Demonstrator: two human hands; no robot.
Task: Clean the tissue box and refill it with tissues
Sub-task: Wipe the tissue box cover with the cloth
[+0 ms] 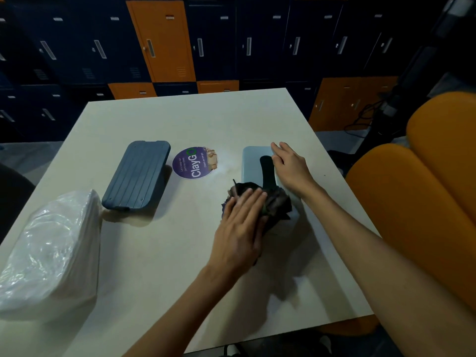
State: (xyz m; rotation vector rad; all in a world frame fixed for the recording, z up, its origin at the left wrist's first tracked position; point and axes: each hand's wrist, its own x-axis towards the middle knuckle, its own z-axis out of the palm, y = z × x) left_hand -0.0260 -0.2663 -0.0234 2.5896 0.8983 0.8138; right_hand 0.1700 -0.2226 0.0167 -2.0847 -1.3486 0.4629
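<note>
A light blue tissue box lid (253, 161) with a dark slot lies flat on the right half of the table. My right hand (289, 168) rests on its far right part, fingers fairly straight. My left hand (240, 225) presses a dark crumpled cloth (277, 202) against the lid's near end with flat fingers. The dark blue ribbed tissue box body (137, 175) lies upside down at centre left. A pack of white tissues in clear plastic (51, 253) sits at the near left edge.
A round purple sticker (194, 163) is stuck on the beige table (159, 253) between the box body and the lid. Orange padded seats (422, 202) stand close on the right. Blue and orange lockers fill the background.
</note>
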